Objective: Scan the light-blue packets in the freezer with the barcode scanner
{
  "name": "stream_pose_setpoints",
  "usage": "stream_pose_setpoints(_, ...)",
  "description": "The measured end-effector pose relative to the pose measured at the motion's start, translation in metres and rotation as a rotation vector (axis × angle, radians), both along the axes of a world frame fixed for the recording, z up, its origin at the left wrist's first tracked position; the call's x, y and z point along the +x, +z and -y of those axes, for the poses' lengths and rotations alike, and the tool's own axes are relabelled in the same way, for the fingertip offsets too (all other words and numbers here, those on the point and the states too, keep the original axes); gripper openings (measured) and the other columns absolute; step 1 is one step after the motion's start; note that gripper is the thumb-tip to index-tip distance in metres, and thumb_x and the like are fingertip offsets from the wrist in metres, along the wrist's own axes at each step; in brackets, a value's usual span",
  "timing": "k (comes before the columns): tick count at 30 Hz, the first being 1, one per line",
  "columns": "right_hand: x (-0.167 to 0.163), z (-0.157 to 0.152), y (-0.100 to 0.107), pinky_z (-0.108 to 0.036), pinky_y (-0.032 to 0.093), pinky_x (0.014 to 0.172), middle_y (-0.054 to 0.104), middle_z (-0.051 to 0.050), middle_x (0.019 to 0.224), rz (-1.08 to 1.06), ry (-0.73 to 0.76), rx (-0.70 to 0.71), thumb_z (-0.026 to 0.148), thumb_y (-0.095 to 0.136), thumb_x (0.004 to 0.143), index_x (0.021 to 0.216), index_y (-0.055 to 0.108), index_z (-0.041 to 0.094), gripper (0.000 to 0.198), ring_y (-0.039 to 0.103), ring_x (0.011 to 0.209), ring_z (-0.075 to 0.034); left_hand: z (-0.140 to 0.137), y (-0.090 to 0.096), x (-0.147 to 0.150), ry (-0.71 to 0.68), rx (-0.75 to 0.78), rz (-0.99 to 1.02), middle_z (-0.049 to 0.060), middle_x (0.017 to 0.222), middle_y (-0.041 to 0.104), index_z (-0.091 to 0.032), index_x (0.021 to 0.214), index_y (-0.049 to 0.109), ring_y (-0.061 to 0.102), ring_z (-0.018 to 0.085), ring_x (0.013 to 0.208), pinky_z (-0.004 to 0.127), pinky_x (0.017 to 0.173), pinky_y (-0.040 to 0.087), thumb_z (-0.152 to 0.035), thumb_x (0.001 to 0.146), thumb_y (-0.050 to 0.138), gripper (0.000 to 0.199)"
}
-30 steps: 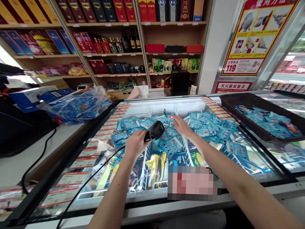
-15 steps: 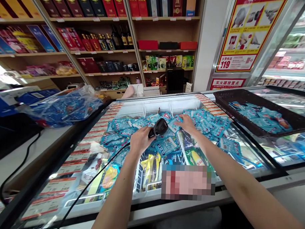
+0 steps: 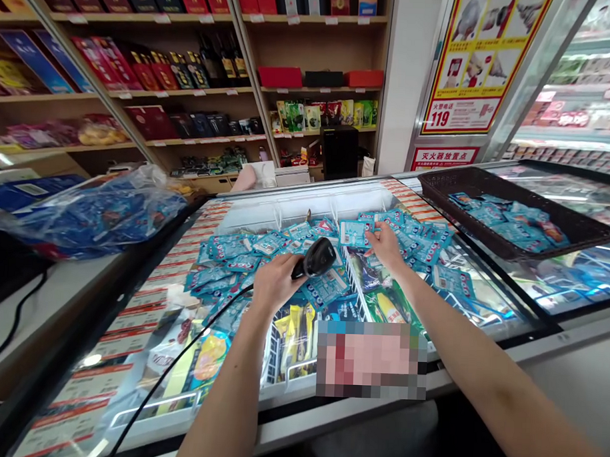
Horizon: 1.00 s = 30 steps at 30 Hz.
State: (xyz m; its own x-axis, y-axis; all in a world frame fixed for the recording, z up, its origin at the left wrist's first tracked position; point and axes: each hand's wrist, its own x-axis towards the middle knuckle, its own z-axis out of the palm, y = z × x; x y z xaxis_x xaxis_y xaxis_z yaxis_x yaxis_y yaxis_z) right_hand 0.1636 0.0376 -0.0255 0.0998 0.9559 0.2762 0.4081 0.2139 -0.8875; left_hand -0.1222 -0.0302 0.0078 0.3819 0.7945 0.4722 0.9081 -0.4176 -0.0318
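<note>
1. Pinching one blue packet (image 3: 353, 234) between thumb and fingertips of right hand (image 3: 384, 247), at packet's 3 o'clock edge; turned printed side to camera.
2. Reading clock around that packet from here on; seen just above far end of white wire divider (image 3: 352, 278).
3. Gripping handle of black handheld scanner (image 3: 320, 257) with left hand (image 3: 277, 281) at 8 o'clock, fingers curled close together; cannot tell thumb placement or any trigger contact.
4. Holding scanner head near packet, almost meeting its 7 o'clock corner in view; cannot tell gap in depth.
5. Trailing black cord (image 3: 180, 355) from scanner handle, down toward 8 o'clock.
6. Scattered close by: left pile of blue packets (image 3: 229, 247) at 9 o'clock, right pile of blue packets (image 3: 428, 249) at 3.
7. Showing lower down in freezer (image 3: 298, 433): yellow packages (image 3: 295, 333) at 7 o'clock, green package (image 3: 388, 307) at 5.
8. Pixelated over at 6 o'clock, near front edge; cannot read.
9. Placed farther out: dark tray (image 3: 583, 221) at 3 o'clock, holding more blue packets; clear plastic bag (image 3: 110, 215) at 9, also with blue packets inside.
10. Backed by stocked shelves (image 3: 312, 19) at 11 o'clock, red-and-yellow poster (image 3: 478, 68) between 1 and 2.
</note>
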Motion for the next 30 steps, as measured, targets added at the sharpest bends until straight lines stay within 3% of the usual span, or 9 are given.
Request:
stream_pose_setpoints(5,0.000,-0.005,-0.005,-0.027,0.039,0.042,0.058,0.003,0.072,-0.049,0.033,-0.060,0.048,0.046,0.084,0.112,0.040,0.023,0.038,0.062,0.048,-0.018,0.003,-0.001,0.000,-0.016,-0.015,-0.016,0.005,0.099,0.066,-0.023,0.109,0.059,0.061,0.020,0.092,0.028,0.067,0.042,-0.041,0.083,0.051,0.032)
stream_pose_setpoints(15,0.000,-0.001,-0.005,-0.029,0.043,0.047,0.060,0.000,0.077,0.011,0.023,-0.032,0.055,0.042,0.085,0.120,0.039,0.021,0.049,0.063,0.052,-0.017,0.006,0.000,0.009,-0.006,-0.047,-0.013,0.004,0.100,0.067,-0.024,0.109,0.059,0.061,0.021,0.094,0.028,0.068,0.044,-0.036,0.082,0.053,0.030)
stream_pose_setpoints(30,-0.001,0.003,-0.003,-0.026,0.034,0.041,0.055,0.004,0.067,0.024,0.051,-0.028,0.049,0.041,0.087,0.113,0.040,0.023,0.037,0.066,0.055,-0.019,0.007,0.000,0.012,0.003,-0.037,-0.016,0.005,0.100,0.067,-0.024,0.110,0.059,0.061,0.022,0.096,0.029,0.067,0.044,-0.038,0.082,0.053,0.032)
